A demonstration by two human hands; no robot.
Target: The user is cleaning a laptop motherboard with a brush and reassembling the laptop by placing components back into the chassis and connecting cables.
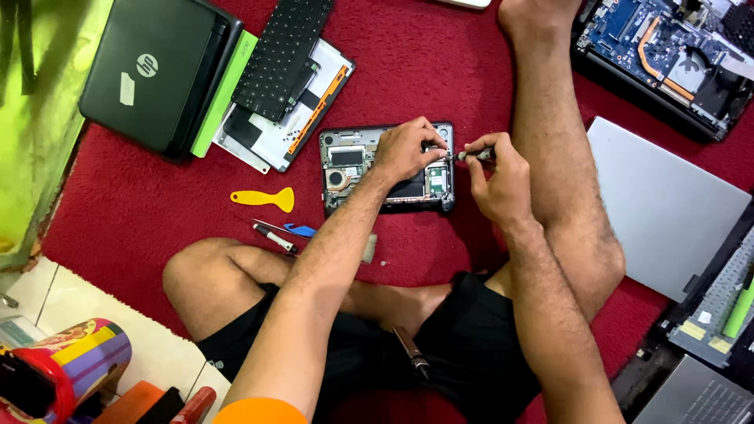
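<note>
A spare screwdriver [411, 350] lies in the person's lap. Farther out on the red carpet [133, 228], the right hand [496, 177] pinches a small screwdriver [473, 155], its grip closed. The left hand [407, 149] presses fingertips on the opened small laptop [349, 166], holding nothing. A yellow pry tool [265, 199] lies left.
</note>
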